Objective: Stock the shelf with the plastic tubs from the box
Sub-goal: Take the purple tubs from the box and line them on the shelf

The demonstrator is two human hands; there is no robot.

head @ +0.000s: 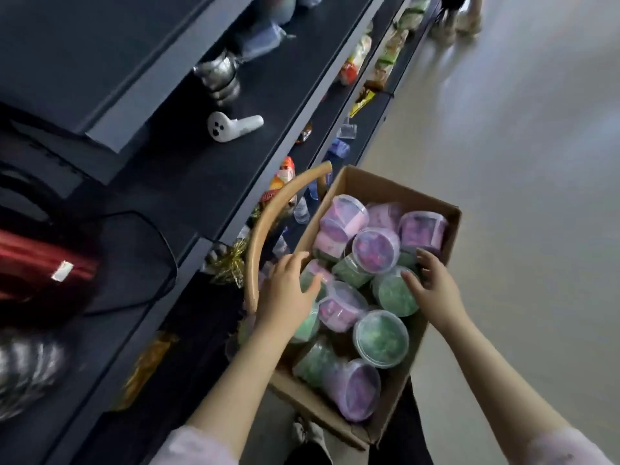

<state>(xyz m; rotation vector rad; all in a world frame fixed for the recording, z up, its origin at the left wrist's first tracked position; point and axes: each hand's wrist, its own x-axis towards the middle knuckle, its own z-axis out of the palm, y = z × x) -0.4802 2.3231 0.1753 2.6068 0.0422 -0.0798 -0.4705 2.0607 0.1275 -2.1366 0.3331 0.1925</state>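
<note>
Well, your left grip [288,286] and right grip [432,283] are spread over the plastic tubs [380,337] heaped in the box [396,186], lower centre, pinching nothing. Probably you're picking one apiece for the shelf [201,182] at left.

Purple & green tubs [375,251], brown box [369,182]

Head view, steep downward tilt, close over box [369,182].

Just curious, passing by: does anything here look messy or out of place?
The plastic tubs lie jumbled in the cardboard box, several tipped sideways. A white controller-like gadget lies loose on the shelf beside stacked metal pots.
</note>
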